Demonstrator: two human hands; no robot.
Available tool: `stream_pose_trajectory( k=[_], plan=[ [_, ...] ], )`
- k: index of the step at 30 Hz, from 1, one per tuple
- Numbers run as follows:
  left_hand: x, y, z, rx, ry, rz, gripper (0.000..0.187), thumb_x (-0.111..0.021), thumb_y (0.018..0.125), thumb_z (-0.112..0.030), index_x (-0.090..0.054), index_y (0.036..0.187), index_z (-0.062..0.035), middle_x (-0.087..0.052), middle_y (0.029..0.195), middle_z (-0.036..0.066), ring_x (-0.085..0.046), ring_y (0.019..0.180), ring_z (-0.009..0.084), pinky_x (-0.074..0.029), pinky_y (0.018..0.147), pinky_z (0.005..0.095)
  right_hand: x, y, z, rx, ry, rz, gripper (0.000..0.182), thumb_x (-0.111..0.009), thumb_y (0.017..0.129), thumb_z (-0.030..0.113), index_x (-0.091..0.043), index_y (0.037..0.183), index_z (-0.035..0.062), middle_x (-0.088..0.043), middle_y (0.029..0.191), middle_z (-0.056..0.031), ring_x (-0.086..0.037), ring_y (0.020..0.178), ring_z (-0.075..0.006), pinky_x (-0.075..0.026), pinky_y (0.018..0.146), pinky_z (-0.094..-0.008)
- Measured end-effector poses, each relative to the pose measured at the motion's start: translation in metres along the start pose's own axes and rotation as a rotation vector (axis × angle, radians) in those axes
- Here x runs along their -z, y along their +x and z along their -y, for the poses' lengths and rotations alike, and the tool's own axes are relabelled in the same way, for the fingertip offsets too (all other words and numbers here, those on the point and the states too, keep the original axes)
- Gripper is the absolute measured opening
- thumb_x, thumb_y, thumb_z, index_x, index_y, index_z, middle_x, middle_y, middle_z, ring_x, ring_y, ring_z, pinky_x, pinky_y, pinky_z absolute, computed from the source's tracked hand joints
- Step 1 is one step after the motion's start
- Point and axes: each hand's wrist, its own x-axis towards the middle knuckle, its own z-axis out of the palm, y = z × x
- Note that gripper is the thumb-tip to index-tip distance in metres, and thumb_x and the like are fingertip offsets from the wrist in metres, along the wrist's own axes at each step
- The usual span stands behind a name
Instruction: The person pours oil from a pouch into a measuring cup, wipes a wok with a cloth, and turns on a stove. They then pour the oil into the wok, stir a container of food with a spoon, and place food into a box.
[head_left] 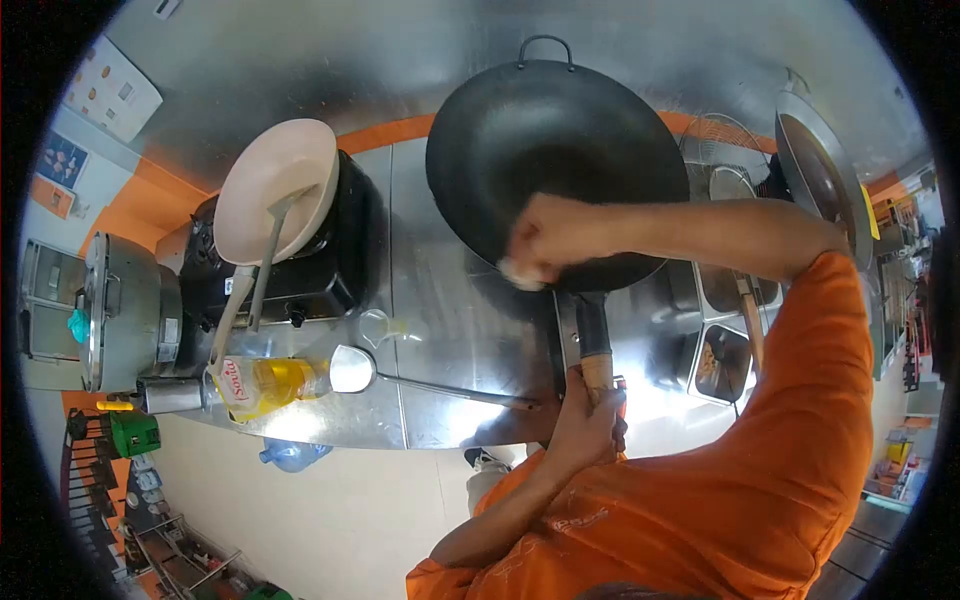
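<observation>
A large black wok [560,130] leans tilted over the steel counter, its small loop handle at the top. My left hand [585,430] is wrapped around the wooden end of its long handle [597,368]. My right hand [555,238] is closed at the wok's near rim, slightly blurred. A small white wad [522,276], perhaps paper or cloth, sticks out from under its fingers against the rim. A long-handled metal wok spatula [353,369] lies on the counter left of my left hand.
On the left, a black gas stove [340,270] carries a cream pan [235,200] with a grey spatula [272,235]. An oil pouch [265,385] lies near the counter's front edge. Metal containers [720,362], a strainer [730,180] and another pan [815,160] are at right.
</observation>
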Motion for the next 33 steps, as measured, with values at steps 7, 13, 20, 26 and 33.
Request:
stream_pose_trajectory(
  k=[7,13,20,26,33],
  plan=[
    [0.001,-0.004,0.004,-0.025,-0.004,-0.012,0.036,-0.054,0.093,-0.010,-0.028,0.117,-0.0025,-0.049,0.086,0.009,-0.052,0.050,0.0117,-0.047,0.040,0.0280,0.141,0.025,0.001,0.355,-0.858,-0.579,0.021,-0.066,0.085,0.013,-0.065,0.103,0.0028,-0.067,0.103,-0.0117,-0.065,0.094,-0.0264,-0.053,0.085,-0.0356],
    [0.004,0.001,0.011,-0.058,-0.056,0.002,0.036,-0.053,0.093,-0.009,-0.029,0.118,-0.0022,-0.050,0.092,0.009,-0.052,0.051,0.0110,-0.045,0.040,0.0263,0.204,0.099,-0.101,0.424,-1.670,-0.499,0.023,-0.061,0.081,0.003,-0.063,0.104,0.0011,-0.057,0.117,-0.0161,-0.060,0.104,-0.0329,-0.053,0.089,-0.0402],
    [0.007,-0.001,0.009,-0.061,-0.122,0.012,0.037,-0.054,0.092,-0.009,-0.029,0.119,-0.0015,-0.051,0.090,0.009,-0.053,0.051,0.0111,-0.045,0.040,0.0255,0.099,0.032,-0.097,-0.053,-1.048,-0.130,0.034,-0.062,0.075,0.000,-0.063,0.109,-0.0011,-0.063,0.110,-0.0192,-0.062,0.104,-0.0325,-0.051,0.090,-0.0431],
    [0.007,-0.004,0.001,0.022,-0.040,-0.014,0.041,-0.055,0.092,-0.008,-0.028,0.122,-0.0007,-0.052,0.092,0.007,-0.051,0.050,0.0113,-0.045,0.040,0.0256,0.173,0.065,-0.088,0.274,-1.365,-0.504,0.019,-0.061,0.079,0.005,-0.066,0.097,-0.0009,-0.061,0.106,-0.0158,-0.062,0.097,-0.0327,-0.052,0.087,-0.0424],
    [0.010,0.004,0.009,-0.119,-0.071,-0.020,0.039,-0.056,0.092,-0.010,-0.030,0.118,0.0002,-0.052,0.091,0.008,-0.050,0.051,0.0109,-0.045,0.042,0.0264,0.165,0.033,-0.146,0.042,-1.383,-0.095,0.017,-0.061,0.078,0.000,-0.066,0.095,-0.0015,-0.064,0.102,-0.0161,-0.064,0.097,-0.0331,-0.055,0.081,-0.0411]
  ],
)
